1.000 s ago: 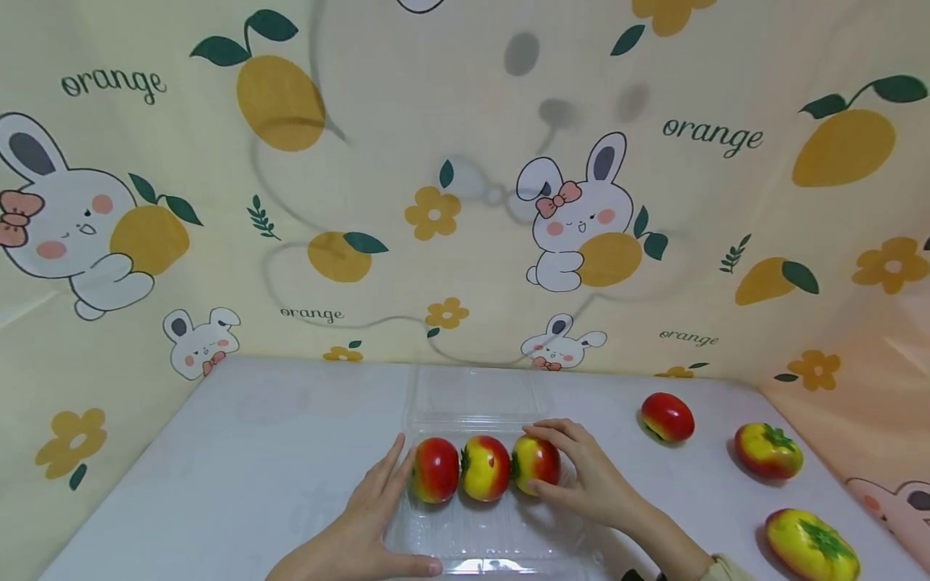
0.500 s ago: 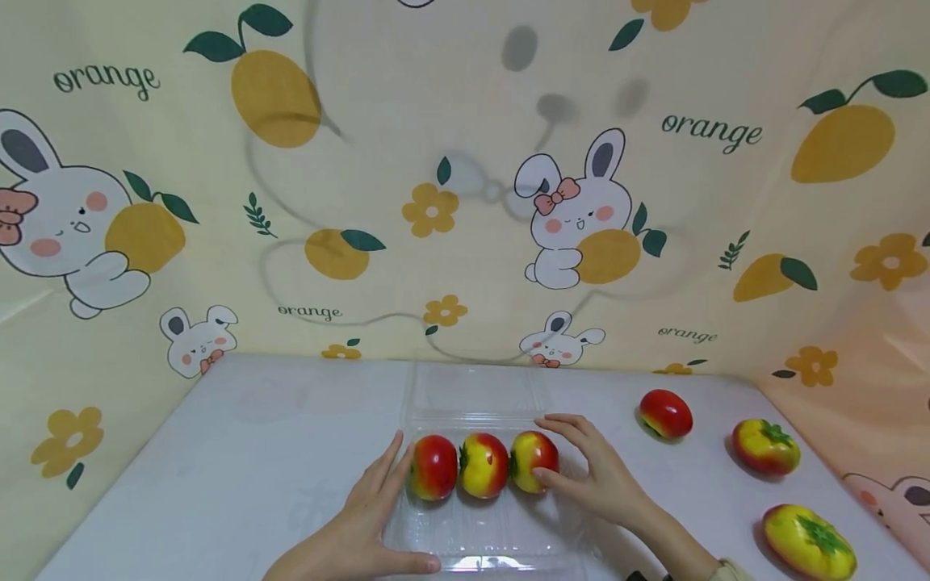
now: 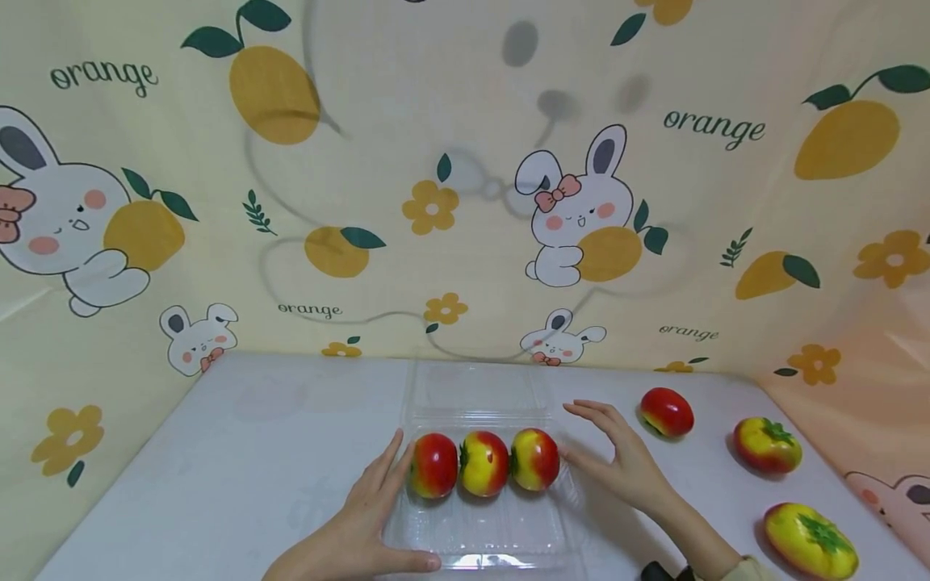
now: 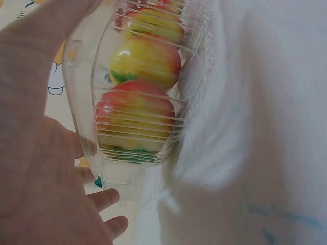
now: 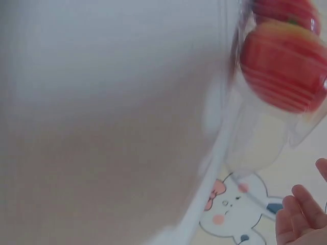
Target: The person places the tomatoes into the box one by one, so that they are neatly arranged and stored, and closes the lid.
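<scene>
A clear plastic clamshell box (image 3: 501, 528) lies with its lid folded back. Three red-and-yellow persimmons stand in a row across the back of its base: a left one (image 3: 434, 466), a middle one (image 3: 484, 464) and a right one (image 3: 535, 460). My left hand (image 3: 363, 516) rests along the box's left side, fingers straight and thumb at the front rim. Through the ribbed wall, the left wrist view shows the row of fruit (image 4: 135, 115). Just right of the box, my right hand (image 3: 625, 464) holds nothing, its fingers spread beside the right persimmon. The right wrist view catches its fingertips (image 5: 301, 212).
More persimmons lie loose on the white table (image 3: 240, 452) at the right: a back one (image 3: 667, 413), one farther right (image 3: 767, 445) and a front one (image 3: 810, 541). A cloth printed with rabbits and oranges (image 3: 465, 105) hangs behind the table.
My right hand has let go of the right persimmon and drawn away to the right, its fingers opening. That persimmon stays in the row. The left hand keeps its place at the box.
</scene>
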Demonstrator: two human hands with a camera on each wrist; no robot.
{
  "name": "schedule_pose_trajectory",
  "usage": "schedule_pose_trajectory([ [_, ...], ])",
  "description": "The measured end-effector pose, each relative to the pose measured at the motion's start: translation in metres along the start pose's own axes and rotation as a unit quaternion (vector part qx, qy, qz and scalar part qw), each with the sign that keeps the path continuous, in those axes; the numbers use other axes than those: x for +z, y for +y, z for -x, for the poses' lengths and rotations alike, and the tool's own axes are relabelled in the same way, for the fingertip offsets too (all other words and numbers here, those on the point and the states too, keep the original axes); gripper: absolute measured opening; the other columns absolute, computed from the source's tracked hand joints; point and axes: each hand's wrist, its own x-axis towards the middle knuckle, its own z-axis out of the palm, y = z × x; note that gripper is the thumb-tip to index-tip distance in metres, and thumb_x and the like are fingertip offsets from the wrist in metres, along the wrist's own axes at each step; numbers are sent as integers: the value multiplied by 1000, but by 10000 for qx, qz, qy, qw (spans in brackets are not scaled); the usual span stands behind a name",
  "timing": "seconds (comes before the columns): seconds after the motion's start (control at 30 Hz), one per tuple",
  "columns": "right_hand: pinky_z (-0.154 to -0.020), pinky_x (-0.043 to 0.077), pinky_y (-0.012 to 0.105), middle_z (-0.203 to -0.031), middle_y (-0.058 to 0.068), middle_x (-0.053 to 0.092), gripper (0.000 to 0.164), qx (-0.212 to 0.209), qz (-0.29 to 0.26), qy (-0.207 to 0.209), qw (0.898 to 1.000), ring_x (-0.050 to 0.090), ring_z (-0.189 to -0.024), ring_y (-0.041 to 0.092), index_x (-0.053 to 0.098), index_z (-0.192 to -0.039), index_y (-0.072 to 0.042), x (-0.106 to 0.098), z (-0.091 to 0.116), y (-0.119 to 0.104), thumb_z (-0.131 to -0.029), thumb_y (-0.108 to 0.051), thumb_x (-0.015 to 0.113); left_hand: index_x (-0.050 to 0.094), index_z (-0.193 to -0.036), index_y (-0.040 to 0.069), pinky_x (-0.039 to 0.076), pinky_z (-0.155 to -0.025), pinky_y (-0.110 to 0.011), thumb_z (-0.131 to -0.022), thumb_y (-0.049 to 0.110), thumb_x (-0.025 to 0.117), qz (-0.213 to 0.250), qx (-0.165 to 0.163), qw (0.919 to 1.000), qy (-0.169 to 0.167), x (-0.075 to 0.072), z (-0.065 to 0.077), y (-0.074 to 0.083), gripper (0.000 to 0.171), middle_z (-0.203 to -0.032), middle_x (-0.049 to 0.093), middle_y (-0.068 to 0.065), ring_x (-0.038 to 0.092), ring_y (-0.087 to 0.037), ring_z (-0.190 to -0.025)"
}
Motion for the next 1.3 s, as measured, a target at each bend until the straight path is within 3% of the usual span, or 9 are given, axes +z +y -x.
schedule_pose_trajectory([
  [0.53, -90, 45, 67, -136, 18, 49, 57, 549, 785, 11, 9954, 46, -122, 38, 56, -132, -11, -29, -19, 23, -83, -33, 74, 6, -155, 28, 31, -94, -77, -66, 61, 76, -53, 43, 10000, 4, -2, 1, 1, 118, -162, -10, -1, 13, -43, -143],
  [0.67, -91, 45, 66, -134, 21, 50, 57, 518, 911, 10, 9945, 45, -122, 39, 56, -131, -7, -34, -22, 31, -84, -33, 73, 7, -155, 27, 32, -93, -77, -66, 61, 76, -43, 92, 9999, 30, -2, 1, 1, 118, -162, -9, -2, 13, -44, -143],
  [1.0, -98, 36, 66, -133, 26, 49, 56, 767, 756, 306, 9937, 42, -123, 44, 55, -131, -3, -47, -27, 54, -85, -31, 73, 7, -155, 27, 31, -93, -77, -66, 61, 76, -3, 53, 10000, 13, 0, 1, -2, 118, -162, -9, -3, 14, -43, -143],
  [1.23, -88, 44, 68, -133, 28, 48, 55, 845, 1041, 357, 9903, 40, -116, 47, 54, -132, -2, -56, -25, 70, -87, -29, 70, 4, -155, 29, 33, -93, -76, -66, 62, 75, 20, -210, 9997, -95, 0, -2, -1, 119, -162, -10, 1, 14, -41, -142],
  [1.3, -87, 42, 68, -134, 28, 48, 55, 874, 1122, 325, 9893, 39, -116, 47, 54, -132, -2, -57, -26, 73, -87, -30, 69, 4, -155, 28, 32, -94, -77, -66, 62, 75, -18, -186, 9998, -107, 0, -3, -1, 119, -162, -10, 1, 13, -41, -143],
])
